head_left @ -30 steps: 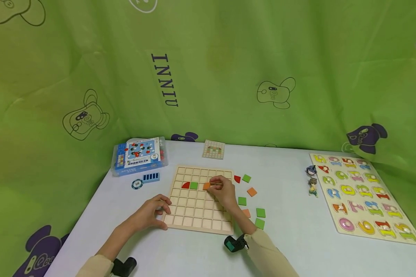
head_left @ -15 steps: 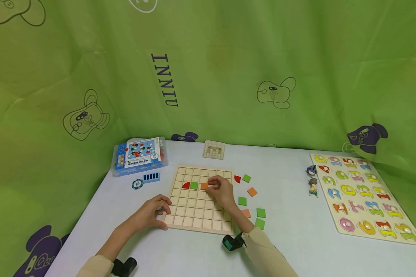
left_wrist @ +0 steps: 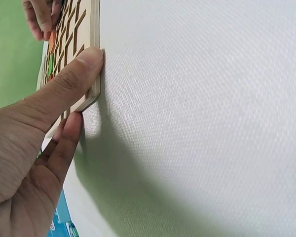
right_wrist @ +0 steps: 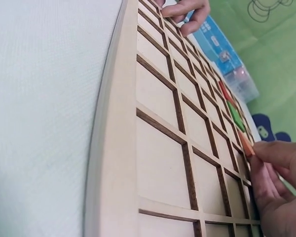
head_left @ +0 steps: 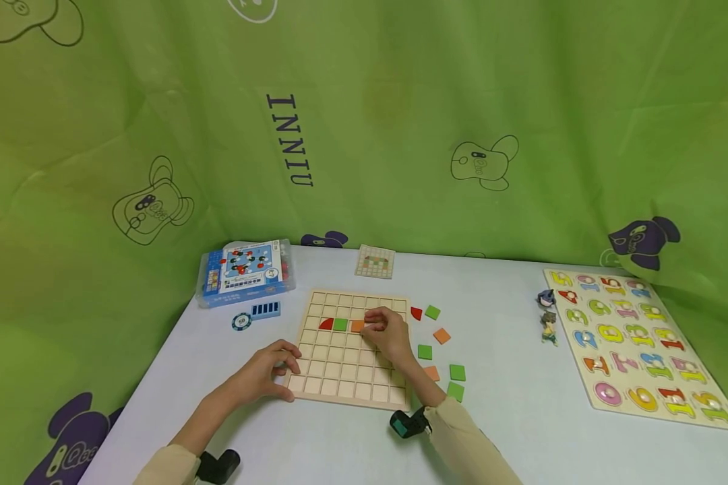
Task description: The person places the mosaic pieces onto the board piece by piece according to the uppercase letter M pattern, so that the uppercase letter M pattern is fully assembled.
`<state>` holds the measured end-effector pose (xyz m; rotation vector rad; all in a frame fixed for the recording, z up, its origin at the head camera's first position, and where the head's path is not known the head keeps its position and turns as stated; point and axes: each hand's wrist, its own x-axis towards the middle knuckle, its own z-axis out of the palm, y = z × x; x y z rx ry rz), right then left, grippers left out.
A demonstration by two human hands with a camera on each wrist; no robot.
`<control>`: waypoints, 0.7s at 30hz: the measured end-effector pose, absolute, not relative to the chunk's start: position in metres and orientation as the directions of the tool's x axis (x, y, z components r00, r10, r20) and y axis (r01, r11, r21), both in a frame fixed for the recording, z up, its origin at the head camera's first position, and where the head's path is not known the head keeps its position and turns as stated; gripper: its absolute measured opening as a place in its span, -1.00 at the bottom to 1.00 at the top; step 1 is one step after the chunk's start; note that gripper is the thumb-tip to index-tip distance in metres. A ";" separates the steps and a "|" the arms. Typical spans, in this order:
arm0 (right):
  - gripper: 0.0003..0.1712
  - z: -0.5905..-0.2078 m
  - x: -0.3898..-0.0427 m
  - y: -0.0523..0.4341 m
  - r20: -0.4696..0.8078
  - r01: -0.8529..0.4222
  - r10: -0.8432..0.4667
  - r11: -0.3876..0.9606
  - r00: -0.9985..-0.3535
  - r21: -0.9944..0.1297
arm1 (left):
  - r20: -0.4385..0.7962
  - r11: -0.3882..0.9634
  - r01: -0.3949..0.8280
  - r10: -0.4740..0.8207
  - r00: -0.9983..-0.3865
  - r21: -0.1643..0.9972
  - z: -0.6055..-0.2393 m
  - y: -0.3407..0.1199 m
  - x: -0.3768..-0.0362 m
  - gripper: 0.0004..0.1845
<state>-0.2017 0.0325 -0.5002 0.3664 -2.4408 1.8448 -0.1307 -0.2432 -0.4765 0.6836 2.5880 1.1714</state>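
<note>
A wooden grid board (head_left: 340,370) lies on the table. The left hand (head_left: 261,374) holds its near left corner; in the left wrist view the thumb (left_wrist: 71,81) presses the near edge and the fingers touch the adjoining side. Between thumb and fingers, the right hand (head_left: 391,337) pinches an orange square tile (head_left: 356,326) at the board's upper row. In the right wrist view that orange tile (right_wrist: 246,144) is slightly tilted over its cell. Left of it sit a green square tile (head_left: 340,325) and a red quarter-round tile (head_left: 326,324) in the same row.
Several loose tiles, such as a green one (head_left: 457,372) and an orange one (head_left: 441,335), lie right of the board. A pattern card (head_left: 375,262) is behind it. A plastic box (head_left: 245,273), a round chip (head_left: 241,321), two figurines (head_left: 549,327) and a number puzzle (head_left: 631,343) stand farther out.
The right hand has shifted slightly left with the orange tile, bringing it nearer the green tile, then stayed almost still. The left hand keeps its place on the board.
</note>
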 end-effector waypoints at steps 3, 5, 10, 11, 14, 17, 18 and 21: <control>-0.71 -0.501 -0.202 0.032 0.177 -0.207 -0.145 0.232 -0.973 -0.950 | -0.005 0.579 0.328 0.497 -0.868 0.747 -0.476 -0.243 -0.131 -0.66; -0.71 -0.501 -0.202 0.032 0.166 -0.194 -0.144 0.209 -0.976 -0.958 | -0.002 0.582 0.332 0.498 -0.867 0.742 -0.475 -0.243 -0.130 -0.66; -0.69 -0.493 -0.197 0.031 0.142 -0.165 -0.166 0.138 -0.976 -0.977 | 0.001 0.591 0.340 0.498 -0.867 0.732 -0.474 -0.242 -0.130 -0.66; -0.70 -0.488 -0.195 0.030 0.139 -0.162 -0.172 0.127 -0.975 -0.979 | 0.000 0.591 0.340 0.498 -0.867 0.732 -0.475 -0.242 -0.130 -0.66; -0.70 -0.474 -0.187 0.031 0.123 -0.147 -0.189 0.119 -0.974 -0.982 | -0.001 0.592 0.337 0.496 -0.869 0.732 -0.475 -0.243 -0.130 -0.66; -0.70 -0.470 -0.186 0.031 0.116 -0.139 -0.195 0.111 -0.974 -0.984 | -0.005 0.592 0.331 0.492 -0.870 0.735 -0.476 -0.243 -0.130 -0.66; -0.70 -0.473 -0.187 0.032 0.113 -0.136 -0.193 0.112 -0.975 -0.984 | -0.007 0.592 0.328 0.491 -0.871 0.736 -0.476 -0.243 -0.130 -0.66; -0.69 -0.485 -0.195 0.033 0.100 -0.123 -0.183 0.116 -0.978 -0.986 | -0.007 0.592 0.328 0.491 -0.871 0.736 -0.476 -0.242 -0.130 -0.66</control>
